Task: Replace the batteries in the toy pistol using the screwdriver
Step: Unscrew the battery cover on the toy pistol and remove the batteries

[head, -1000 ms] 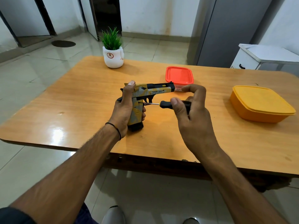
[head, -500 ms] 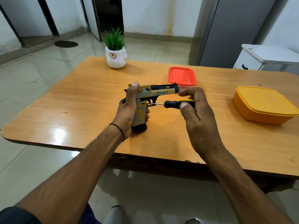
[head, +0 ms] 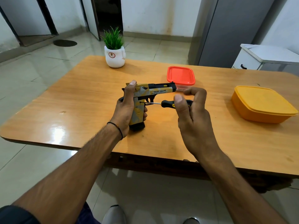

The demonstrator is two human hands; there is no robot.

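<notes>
A yellow, grey and black toy pistol [head: 152,91] stands upright with its black base on the wooden table [head: 80,101], barrel pointing right. My left hand [head: 127,107] grips its handle from behind, thumb up on the rear of the slide. A small screwdriver [head: 168,103] with a black and yellow handle lies level, its thin metal tip touching the upper side of the pistol's grip. My right hand [head: 192,117] pinches the screwdriver's handle between thumb and curled fingers.
A small red-lidded box [head: 181,75] sits just behind the pistol's muzzle. A larger orange lidded box [head: 262,103] is at the right. A white pot with a green plant [head: 114,52] stands at the table's far edge. A white cabinet [head: 265,57] lies beyond the right corner.
The fingers of my right hand have shifted round the screwdriver's handle, thumb now on top. The pistol and my left hand have stayed in place; the camera view drifted slightly.
</notes>
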